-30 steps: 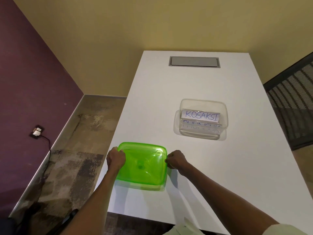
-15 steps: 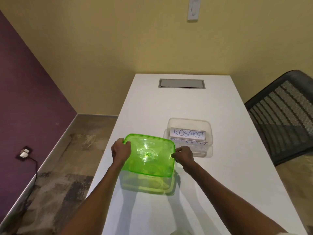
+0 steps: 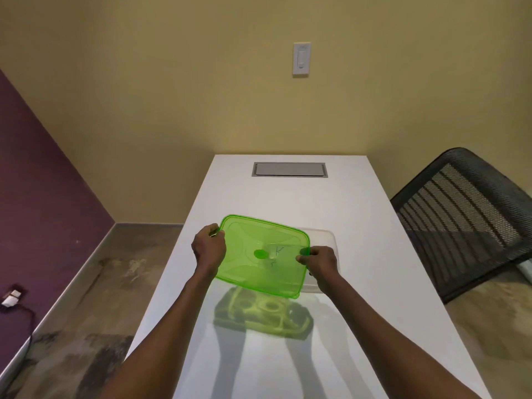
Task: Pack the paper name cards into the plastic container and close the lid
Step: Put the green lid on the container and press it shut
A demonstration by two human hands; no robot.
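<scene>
Above the white tabletop (image 3: 359, 226), item one: a translucent green lid (image 3: 259, 251), being held in the air, tilted, its near edge lower than its far edge. The left hand (image 3: 208, 249) is gripping the lid's left rim, fingers curled round it; the right hand (image 3: 318, 262) is pinching the right rim between thumb and fingers.

Item two: a clear plastic container (image 3: 328, 240), sitting on the tabletop beneath and behind the lid, its far right corner alone showing past the green.

Item three: paper name cards (image 3: 277, 250), showing only as a pale patch with faint pen strokes through the lid; how many, and how they are lying, I cannot tell.

Item four: a black mesh chair (image 3: 466, 214), standing well apart at the right.

Risks, as I am judging them:
- The lid is sitting left of the container; lowered so, one rim may be landing outside the wall and not seating.
- The tilt may be bringing one edge down first, tipping or sliding the light container.
- Cards standing proud of the rim may be getting creased or blocking the seal.
- The green plastic is hiding the rim, so alignment is partly blind.
</scene>
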